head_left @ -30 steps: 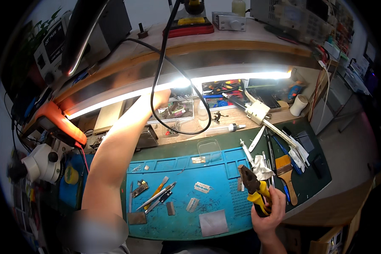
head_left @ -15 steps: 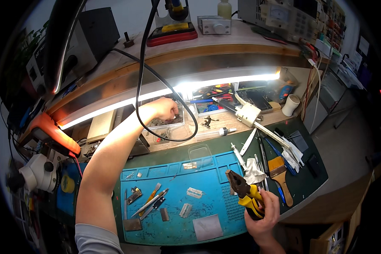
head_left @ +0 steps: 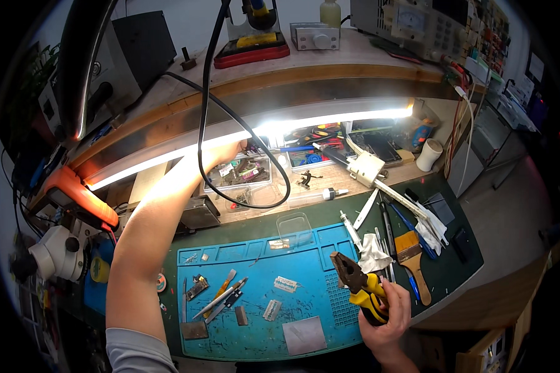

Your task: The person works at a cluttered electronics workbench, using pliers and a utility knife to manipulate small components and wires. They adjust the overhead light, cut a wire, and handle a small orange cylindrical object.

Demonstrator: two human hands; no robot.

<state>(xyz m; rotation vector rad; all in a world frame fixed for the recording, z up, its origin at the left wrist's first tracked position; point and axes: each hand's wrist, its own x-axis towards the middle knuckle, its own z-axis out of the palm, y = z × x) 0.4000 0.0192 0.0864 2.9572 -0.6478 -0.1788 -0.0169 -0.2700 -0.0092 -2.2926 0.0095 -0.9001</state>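
Note:
My right hand (head_left: 387, 320) is wrapped round the yellow and black handles of combination pliers (head_left: 356, 273). Their dark jaws point up and left over the right side of the blue work mat (head_left: 255, 267). My left arm stretches to the back shelf, where my left hand (head_left: 229, 151) is under the light strip, at the rear of a clear tray (head_left: 246, 180) of small mixed parts. Glare and the strip hide its fingers, so whether it holds anything does not show. On the mat lie razor blades (head_left: 286, 284), a silver pen-like tool (head_left: 221, 298) and a grey square sheet (head_left: 305, 336).
A black cable (head_left: 204, 124) loops down in front of the shelf. The bright light strip (head_left: 330, 118) runs along it. Right of the mat are a flat brush (head_left: 414, 261), a syringe (head_left: 350, 227) and white calipers (head_left: 410, 205). An orange multimeter (head_left: 81, 196) leans at left.
My left hand has moved from over the parts tray back and slightly left, under the light strip, uncovering the tray's contents. My right hand and the pliers stay nearly still.

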